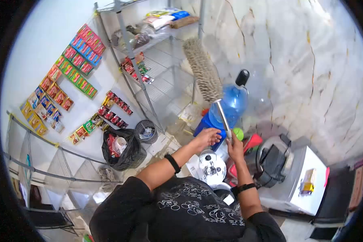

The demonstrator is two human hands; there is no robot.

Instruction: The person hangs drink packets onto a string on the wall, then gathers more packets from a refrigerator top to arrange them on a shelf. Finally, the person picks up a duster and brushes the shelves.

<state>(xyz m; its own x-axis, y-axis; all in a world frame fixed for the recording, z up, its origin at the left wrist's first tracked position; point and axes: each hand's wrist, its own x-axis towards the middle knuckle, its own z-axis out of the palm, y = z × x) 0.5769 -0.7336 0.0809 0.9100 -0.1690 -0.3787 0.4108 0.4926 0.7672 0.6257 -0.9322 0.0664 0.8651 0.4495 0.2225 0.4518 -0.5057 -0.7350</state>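
Note:
A duster (203, 69) with a long grey-beige fluffy head is raised in front of the wall, tilted up to the left. My right hand (234, 148) is closed around the lower end of its silver handle. Just left of the handle is my left hand (208, 137), its fingers loosely curled and nothing visible in them. Behind the handle stands a large blue water bottle (234, 103) with a black top (242, 77). Below my hands is a shiny round metal lid (212, 168) with a black knob.
A wire shelf rack (155, 66) holding bags stands ahead. Sachet strips (74, 60) hang on the left wall. A black-bagged bin (125, 151) and a grey basket (146, 132) are on the floor. To the right, a white cabinet (310, 193) carries a small yellow pack (308, 186).

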